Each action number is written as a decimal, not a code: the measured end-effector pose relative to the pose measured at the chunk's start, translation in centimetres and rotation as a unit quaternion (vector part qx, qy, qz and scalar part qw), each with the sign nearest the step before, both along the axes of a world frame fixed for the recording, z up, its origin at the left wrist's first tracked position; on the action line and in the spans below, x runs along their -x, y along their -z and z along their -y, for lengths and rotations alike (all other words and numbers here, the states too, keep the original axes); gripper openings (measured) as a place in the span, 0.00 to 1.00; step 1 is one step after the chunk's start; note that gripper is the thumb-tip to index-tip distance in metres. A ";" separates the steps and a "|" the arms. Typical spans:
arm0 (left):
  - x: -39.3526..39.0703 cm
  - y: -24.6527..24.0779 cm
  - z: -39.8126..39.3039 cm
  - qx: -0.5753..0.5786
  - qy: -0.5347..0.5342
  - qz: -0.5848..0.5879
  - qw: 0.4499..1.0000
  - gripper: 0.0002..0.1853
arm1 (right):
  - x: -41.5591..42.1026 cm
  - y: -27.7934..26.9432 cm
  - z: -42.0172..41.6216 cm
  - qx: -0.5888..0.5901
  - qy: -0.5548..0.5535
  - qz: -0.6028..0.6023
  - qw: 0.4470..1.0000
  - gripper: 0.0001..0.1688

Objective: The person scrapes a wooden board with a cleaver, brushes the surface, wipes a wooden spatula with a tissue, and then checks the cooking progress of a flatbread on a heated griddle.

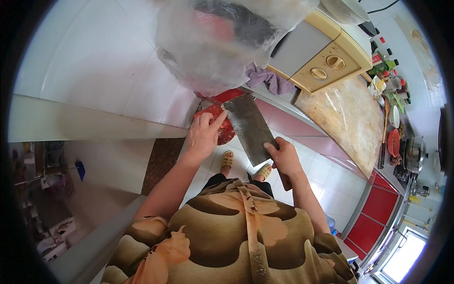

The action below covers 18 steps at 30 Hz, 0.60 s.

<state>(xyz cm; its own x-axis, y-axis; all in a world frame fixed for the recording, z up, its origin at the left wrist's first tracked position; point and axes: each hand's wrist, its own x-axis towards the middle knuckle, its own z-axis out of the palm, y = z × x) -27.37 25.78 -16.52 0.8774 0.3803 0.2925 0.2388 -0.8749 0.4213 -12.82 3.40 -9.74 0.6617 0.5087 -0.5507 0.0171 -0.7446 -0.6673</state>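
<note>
My right hand (pixel 284 156) grips a wide metal cleaver (pixel 250 127) near where blade meets handle, the blade pointing up and left in front of me. The extended index finger of my left hand (pixel 205 131) reaches the far corner of the blade, where a little pale residue sits. The other fingers of that hand are partly curled and hold nothing that I can see. Below the blade tip and my left hand is a red container (pixel 227 135), largely hidden; its contents cannot be told.
A large floured wooden board (pixel 347 117) lies on the right counter. Beside it stand a cream-coloured oven (pixel 330 53) with two knobs, a purple cloth (pixel 271 81), bottles, a red basket (pixel 393 142) and a steel pot (pixel 415 155). A plastic bag (pixel 212 53) hangs close ahead; a white wall is left.
</note>
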 end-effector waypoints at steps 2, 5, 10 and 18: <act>1.0 0.7 -0.6 -0.010 -0.017 -0.021 1.000 0.33 | 0.4 -0.1 -0.2 -0.002 0.004 -0.009 1.000 0.21; 1.5 1.0 -0.9 -0.003 -0.035 -0.016 0.999 0.33 | 0.2 0.1 -0.6 0.009 -0.017 0.004 1.000 0.22; 0.9 1.0 -0.4 0.022 -0.013 -0.041 0.999 0.33 | 0.6 0.1 -0.6 0.019 -0.028 0.004 0.999 0.22; 0.7 3.2 -0.4 0.227 -0.146 0.008 0.963 0.26 | 0.4 2.4 0.6 -0.010 -0.019 0.014 1.000 0.20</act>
